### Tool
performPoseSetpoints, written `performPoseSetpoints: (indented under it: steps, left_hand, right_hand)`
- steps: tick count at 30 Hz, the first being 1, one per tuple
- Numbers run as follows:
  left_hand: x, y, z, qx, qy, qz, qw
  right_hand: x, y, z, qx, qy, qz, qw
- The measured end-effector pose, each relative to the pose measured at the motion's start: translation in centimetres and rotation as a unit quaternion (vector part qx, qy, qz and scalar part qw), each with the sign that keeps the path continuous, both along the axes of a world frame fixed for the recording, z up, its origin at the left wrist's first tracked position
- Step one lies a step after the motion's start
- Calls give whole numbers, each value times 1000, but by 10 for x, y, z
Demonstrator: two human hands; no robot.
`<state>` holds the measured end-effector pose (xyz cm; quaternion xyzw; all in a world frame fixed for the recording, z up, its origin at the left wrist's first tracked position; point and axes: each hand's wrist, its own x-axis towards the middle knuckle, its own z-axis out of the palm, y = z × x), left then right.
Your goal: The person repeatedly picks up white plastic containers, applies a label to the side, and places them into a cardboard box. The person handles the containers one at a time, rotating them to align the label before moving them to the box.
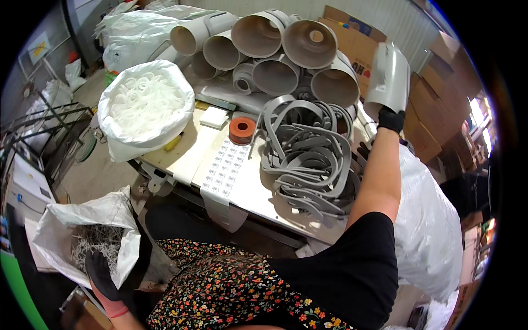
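My right hand (pixel 390 119), in a black glove, is stretched far out to the right and grips the lower rim of a grey plastic cylinder (pixel 389 77). The cylinder is held up beside the stack of similar hollow cylinders (pixel 258 34). At lower left, my left hand (pixel 103 273), in a dark glove with a pink cuff, has its fingers stretched out at the mouth of a white sack (pixel 58 228). Thin grey wiry pieces (pixel 99 242) fill that sack. A pile of grey curved plastic straps (pixel 311 154) lies on the table (pixel 190 151) before me.
A white sack of translucent rings (pixel 146 99) stands at the table's left end. A sheet of labels (pixel 224 168) hangs over the front edge, by an orange tape roll (pixel 242 130). Cardboard boxes (pixel 434 104) and a large white bag (pixel 426 220) are on the right.
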<state>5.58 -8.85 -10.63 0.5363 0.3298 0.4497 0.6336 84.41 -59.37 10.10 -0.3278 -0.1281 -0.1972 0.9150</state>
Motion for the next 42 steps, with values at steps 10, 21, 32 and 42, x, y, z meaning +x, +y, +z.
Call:
performPoseSetpoints:
  steps: [10, 21, 32, 42]
  left_hand:
    - [-79, 27, -28, -26, 125, 114, 985]
    - [-120, 22, -49, -64, 122, 194, 971]
    - [-182, 15, -93, -75, -58, 307, 947]
    - [-156, -25, -107, 117, 340, 329, 874]
  right_hand:
    - [86, -82, -175, -330, 274, -227, 874]
    - [87, -18, -192, -704, 191, -236, 642]
    - [83, 50, -119, -813, -65, -288, 501]
    - [-169, 291, -31, -649, -370, -146, 649]
